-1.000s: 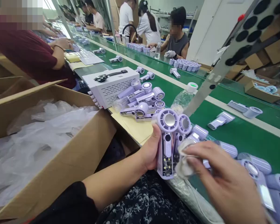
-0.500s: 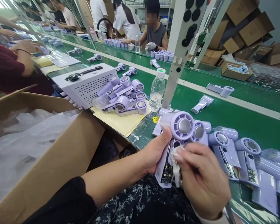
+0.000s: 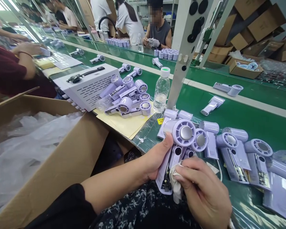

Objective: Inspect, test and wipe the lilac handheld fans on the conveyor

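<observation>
A lilac handheld fan (image 3: 175,151) is gripped in my left hand (image 3: 158,156), thumb just below its round head. Its handle is uncovered, showing a circuit board near the bottom end. Pinched in my right hand (image 3: 203,187) is a crumpled white cloth (image 3: 177,183), pressed against the side of that handle. Right behind the held fan is another lilac fan (image 3: 200,140), partly hidden by it. More fans (image 3: 231,156) lie in a row to the right, some with handles uncovered.
A plastic bottle (image 3: 161,92) stands by the metal post (image 3: 178,82). Left of it, several fans (image 3: 131,95) are piled on yellow paper (image 3: 124,125) beside a white vented box (image 3: 90,86). At my left is a carton (image 3: 69,152) with plastic bags. A co-worker (image 3: 158,31) sits across the green belt.
My right hand has slid the cloth down along the handle, toward its lower end. The held fan has shifted slightly down and left. The co-worker opposite has brought both hands together.
</observation>
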{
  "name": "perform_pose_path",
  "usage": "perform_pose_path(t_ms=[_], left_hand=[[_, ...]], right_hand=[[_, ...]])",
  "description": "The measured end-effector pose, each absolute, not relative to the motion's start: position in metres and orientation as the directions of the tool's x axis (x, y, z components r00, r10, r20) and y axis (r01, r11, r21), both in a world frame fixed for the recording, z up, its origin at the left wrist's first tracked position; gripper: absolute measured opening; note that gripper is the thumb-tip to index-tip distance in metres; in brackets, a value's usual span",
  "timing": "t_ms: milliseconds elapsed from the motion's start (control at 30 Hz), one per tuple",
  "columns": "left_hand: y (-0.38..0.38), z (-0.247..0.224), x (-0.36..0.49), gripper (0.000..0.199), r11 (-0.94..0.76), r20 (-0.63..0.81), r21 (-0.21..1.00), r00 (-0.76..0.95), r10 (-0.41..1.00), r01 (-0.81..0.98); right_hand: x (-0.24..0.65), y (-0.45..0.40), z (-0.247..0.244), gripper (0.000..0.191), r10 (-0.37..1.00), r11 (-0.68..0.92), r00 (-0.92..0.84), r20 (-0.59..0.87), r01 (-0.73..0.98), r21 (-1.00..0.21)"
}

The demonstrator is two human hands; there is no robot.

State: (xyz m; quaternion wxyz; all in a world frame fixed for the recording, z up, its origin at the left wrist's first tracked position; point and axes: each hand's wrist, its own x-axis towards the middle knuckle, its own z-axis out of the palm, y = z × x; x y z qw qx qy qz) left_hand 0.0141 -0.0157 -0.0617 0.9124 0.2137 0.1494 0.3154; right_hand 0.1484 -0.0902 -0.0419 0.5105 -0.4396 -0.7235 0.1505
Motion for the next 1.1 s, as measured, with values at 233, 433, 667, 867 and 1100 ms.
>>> perform_pose_path(t_ms=[233,433,667,867,1100], left_hand=[[-0.014,-0.067,0.016,0.066,0.744,-0.11,0.384,0.773,0.625,-0.547],[-0.02,-0.053,0.022,0.075,0.696,-0.133,0.46,0.732,0.668,-0.552],[-0.016,-0.044,0.02,0.084,0.721,-0.131,0.446,0.758,0.639,-0.531],[-0.014,-0.046,0.019,0.082,0.732,-0.104,0.455,0.787,0.609,-0.507],[-0.017,-0.046,0.02,0.084,0.733,-0.106,0.472,0.795,0.598,-0.489]], right_hand=[[0.174,-0.08,-0.018,0.014,0.913,0.406,0.012,0.409,0.104,-0.908],[0.153,-0.079,-0.03,0.015,0.848,0.456,0.123,0.516,0.33,-0.827],[0.149,-0.08,-0.043,0.028,0.635,0.636,-0.152,0.757,0.66,-0.401],[0.146,-0.079,-0.04,0.037,0.632,0.694,-0.11,0.767,0.52,-0.498],[0.146,-0.079,-0.042,0.038,0.567,0.695,-0.085,0.819,0.582,-0.421]])
